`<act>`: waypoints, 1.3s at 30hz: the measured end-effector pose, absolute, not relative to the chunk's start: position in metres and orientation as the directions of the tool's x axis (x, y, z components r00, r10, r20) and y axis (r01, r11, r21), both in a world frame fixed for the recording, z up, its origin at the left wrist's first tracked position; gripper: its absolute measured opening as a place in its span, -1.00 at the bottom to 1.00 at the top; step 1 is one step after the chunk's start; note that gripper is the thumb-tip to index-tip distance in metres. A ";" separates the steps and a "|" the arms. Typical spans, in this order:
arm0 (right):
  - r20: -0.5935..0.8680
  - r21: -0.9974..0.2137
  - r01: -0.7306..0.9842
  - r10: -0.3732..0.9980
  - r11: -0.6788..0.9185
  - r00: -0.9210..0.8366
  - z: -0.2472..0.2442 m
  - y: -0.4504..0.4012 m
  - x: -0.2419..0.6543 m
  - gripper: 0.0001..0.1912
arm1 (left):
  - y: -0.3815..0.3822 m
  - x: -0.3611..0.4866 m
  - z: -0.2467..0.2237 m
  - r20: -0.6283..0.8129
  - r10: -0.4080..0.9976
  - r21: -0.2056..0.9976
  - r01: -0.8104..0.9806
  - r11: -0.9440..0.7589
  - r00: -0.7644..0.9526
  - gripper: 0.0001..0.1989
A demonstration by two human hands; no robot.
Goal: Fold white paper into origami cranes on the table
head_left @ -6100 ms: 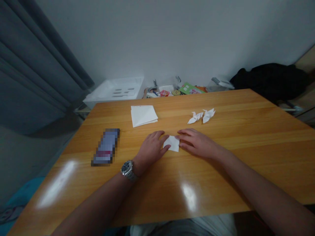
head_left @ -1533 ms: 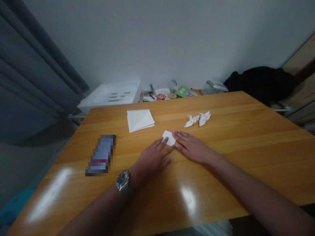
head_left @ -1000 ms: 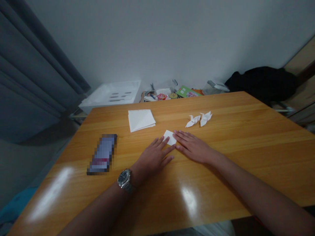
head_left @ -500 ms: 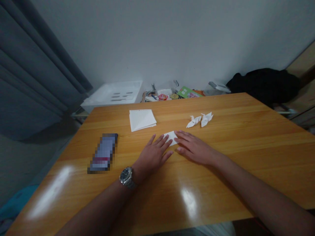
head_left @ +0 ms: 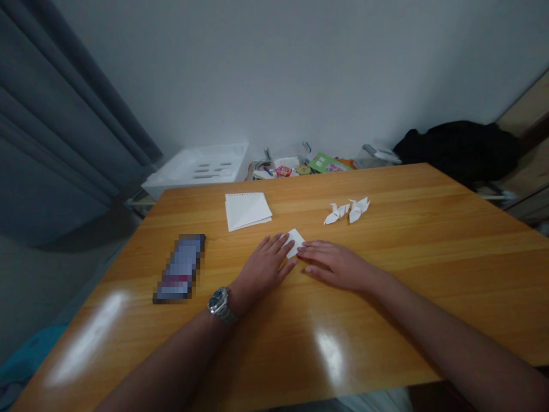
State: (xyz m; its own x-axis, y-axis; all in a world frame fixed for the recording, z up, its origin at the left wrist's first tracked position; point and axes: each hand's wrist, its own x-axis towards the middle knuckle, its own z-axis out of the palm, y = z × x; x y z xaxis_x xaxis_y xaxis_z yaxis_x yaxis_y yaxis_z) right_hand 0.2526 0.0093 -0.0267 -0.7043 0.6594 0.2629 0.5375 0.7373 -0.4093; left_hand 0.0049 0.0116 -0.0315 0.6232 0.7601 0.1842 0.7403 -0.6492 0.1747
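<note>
A small folded piece of white paper (head_left: 294, 242) lies flat on the wooden table (head_left: 412, 229) between my hands. My left hand (head_left: 266, 264), with a metal watch (head_left: 220, 304) on its wrist, rests palm down, its outstretched fingers over the paper's left side. From the right, my right hand (head_left: 332, 264) lies flat, its fingertips touching the paper's right edge. Two folded paper cranes, the left crane (head_left: 337, 214) and the right crane (head_left: 358, 210), stand side by side beyond my right hand.
A stack of lined paper sheets (head_left: 247, 210) lies behind my left hand. To the left is a phone (head_left: 182, 268), blurred by pixelation. Beyond the far edge are a white foam tray (head_left: 201, 163), a green booklet (head_left: 328, 163) and a black cloth heap (head_left: 463, 151).
The folded paper has turned slightly and shifted left. My right hand has moved a little left and nearer to me, and my left-hand fingers have drawn closer together.
</note>
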 end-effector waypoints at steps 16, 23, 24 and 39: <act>0.343 -0.524 0.510 0.717 0.682 -0.607 -0.042 0.027 0.266 -0.72 | 0.016 0.004 -0.036 0.253 0.720 0.289 0.659 -0.694 0.646 -0.63; 0.337 -0.544 0.489 0.711 0.682 -0.617 -0.045 0.029 0.265 -0.74 | 0.018 0.005 -0.038 0.254 0.728 0.317 0.656 -0.685 0.637 -0.63; 0.337 -0.547 0.490 0.714 0.679 -0.613 -0.045 0.029 0.265 -0.74 | 0.017 0.005 -0.038 0.248 0.731 0.317 0.660 -0.682 0.636 -0.64; 0.333 -0.634 0.472 0.767 0.613 -0.548 -0.044 0.030 0.264 -0.81 | 0.016 0.007 -0.035 0.266 0.731 0.327 0.655 -0.681 0.628 -0.67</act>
State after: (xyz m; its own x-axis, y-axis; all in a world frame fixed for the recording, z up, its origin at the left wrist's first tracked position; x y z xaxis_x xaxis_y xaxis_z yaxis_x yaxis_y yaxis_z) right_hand 0.2636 0.0302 -0.0439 -0.5483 0.7672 0.3328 0.4725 0.6125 -0.6337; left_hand 0.0069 0.0159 -0.0347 0.6278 0.7315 0.2660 0.6553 -0.6812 0.3265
